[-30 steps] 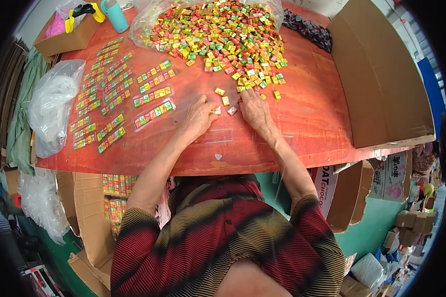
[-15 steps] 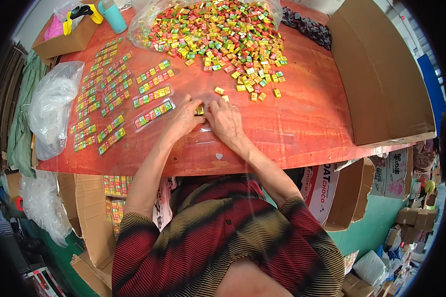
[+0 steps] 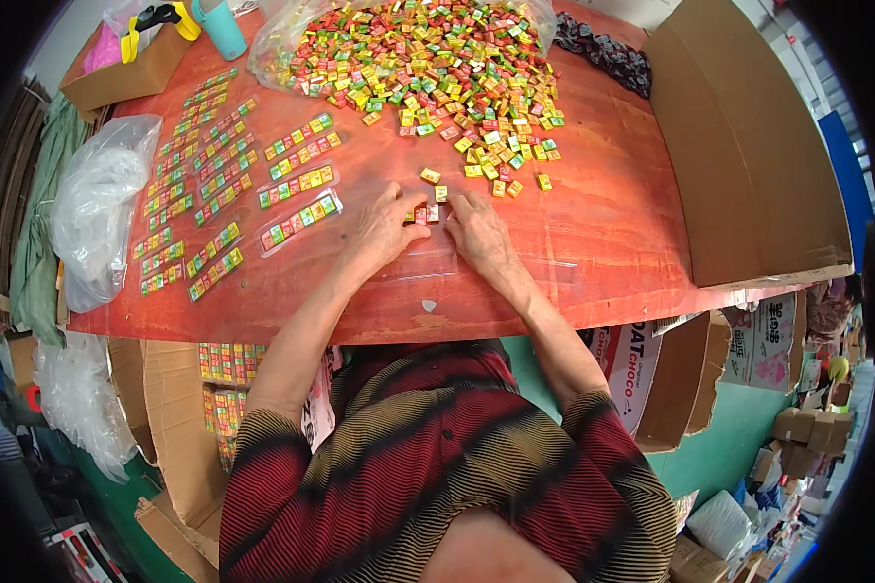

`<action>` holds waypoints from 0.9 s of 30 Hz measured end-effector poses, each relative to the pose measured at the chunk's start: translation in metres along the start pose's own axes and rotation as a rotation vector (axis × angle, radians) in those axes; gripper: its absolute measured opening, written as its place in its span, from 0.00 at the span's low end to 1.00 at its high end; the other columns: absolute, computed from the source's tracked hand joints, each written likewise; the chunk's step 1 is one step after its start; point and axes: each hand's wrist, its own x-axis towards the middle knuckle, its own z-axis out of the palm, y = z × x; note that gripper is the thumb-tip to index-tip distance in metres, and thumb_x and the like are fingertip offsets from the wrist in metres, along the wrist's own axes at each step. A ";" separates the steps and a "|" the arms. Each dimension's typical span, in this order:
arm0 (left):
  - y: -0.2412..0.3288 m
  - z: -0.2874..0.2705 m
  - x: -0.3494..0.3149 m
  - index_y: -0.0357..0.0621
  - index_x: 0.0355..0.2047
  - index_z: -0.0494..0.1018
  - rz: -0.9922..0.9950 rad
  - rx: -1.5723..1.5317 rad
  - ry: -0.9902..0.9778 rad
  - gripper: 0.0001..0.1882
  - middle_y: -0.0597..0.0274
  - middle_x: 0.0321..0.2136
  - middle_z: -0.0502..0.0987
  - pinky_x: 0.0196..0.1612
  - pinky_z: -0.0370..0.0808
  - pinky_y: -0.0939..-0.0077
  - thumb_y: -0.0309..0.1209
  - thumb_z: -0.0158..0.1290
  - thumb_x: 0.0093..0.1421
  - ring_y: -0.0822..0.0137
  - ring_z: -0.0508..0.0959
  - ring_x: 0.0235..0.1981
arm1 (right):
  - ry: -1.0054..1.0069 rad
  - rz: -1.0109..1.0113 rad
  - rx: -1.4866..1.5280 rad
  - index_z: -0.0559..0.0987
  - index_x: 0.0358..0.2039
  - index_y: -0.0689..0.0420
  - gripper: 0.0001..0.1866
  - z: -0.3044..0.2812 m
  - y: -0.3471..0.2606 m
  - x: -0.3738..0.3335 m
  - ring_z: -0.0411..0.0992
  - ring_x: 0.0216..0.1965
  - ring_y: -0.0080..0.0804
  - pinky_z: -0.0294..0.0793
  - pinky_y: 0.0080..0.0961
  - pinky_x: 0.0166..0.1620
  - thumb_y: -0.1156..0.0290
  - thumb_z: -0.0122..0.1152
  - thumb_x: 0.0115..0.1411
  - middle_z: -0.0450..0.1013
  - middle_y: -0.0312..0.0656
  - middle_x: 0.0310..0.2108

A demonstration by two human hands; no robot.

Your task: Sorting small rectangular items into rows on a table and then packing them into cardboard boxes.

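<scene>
On streaky tabletop (image 3: 612, 214), rectangular blocks (image 3: 441, 193)

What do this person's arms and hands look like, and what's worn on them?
Both the left hand and right hand are bare, with no gloves and no watch or bracelet visible. The forearms are uncovered too. The shirt's loose short sleeves carry fine ribbed stripes in dark red and yellowish gold, crossed by blurry black bands.

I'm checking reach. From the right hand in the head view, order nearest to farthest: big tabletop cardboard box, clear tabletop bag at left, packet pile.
1. Packet pile, just beyond the right hand.
2. Big cardboard box, on its right.
3. Clear bag, far left.
</scene>
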 end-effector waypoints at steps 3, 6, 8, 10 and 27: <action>0.001 0.006 0.001 0.45 0.40 0.71 0.016 0.027 0.015 0.21 0.56 0.34 0.67 0.37 0.68 0.64 0.34 0.59 0.43 0.54 0.71 0.35 | 0.005 -0.036 0.035 0.69 0.36 0.61 0.14 0.000 -0.002 -0.001 0.65 0.39 0.49 0.67 0.37 0.41 0.77 0.54 0.47 0.66 0.50 0.35; 0.008 0.011 0.003 0.46 0.39 0.71 0.023 0.036 0.014 0.20 0.56 0.34 0.67 0.36 0.68 0.64 0.34 0.58 0.44 0.54 0.71 0.34 | -0.009 -0.070 0.047 0.69 0.37 0.61 0.14 0.001 0.003 -0.003 0.66 0.39 0.48 0.66 0.36 0.41 0.78 0.54 0.47 0.67 0.50 0.35; 0.010 0.013 0.004 0.46 0.39 0.72 0.016 0.033 0.005 0.19 0.56 0.33 0.66 0.36 0.68 0.63 0.34 0.58 0.44 0.54 0.71 0.34 | -0.006 -0.110 0.066 0.69 0.37 0.61 0.14 -0.002 0.005 -0.004 0.66 0.39 0.48 0.67 0.35 0.41 0.77 0.54 0.48 0.67 0.49 0.35; 0.007 0.015 0.004 0.48 0.39 0.72 0.020 0.029 0.033 0.19 0.56 0.33 0.66 0.35 0.68 0.63 0.35 0.58 0.44 0.55 0.71 0.33 | -0.010 -0.090 0.210 0.70 0.39 0.60 0.14 -0.016 0.003 -0.004 0.67 0.39 0.47 0.68 0.35 0.39 0.76 0.54 0.49 0.68 0.48 0.35; 0.013 0.019 0.003 0.53 0.38 0.74 0.069 0.116 0.055 0.18 0.59 0.28 0.65 0.32 0.68 0.66 0.36 0.59 0.44 0.58 0.70 0.30 | 0.162 0.189 -0.082 0.72 0.35 0.57 0.10 -0.043 0.034 0.010 0.69 0.32 0.47 0.69 0.38 0.31 0.72 0.54 0.50 0.66 0.48 0.32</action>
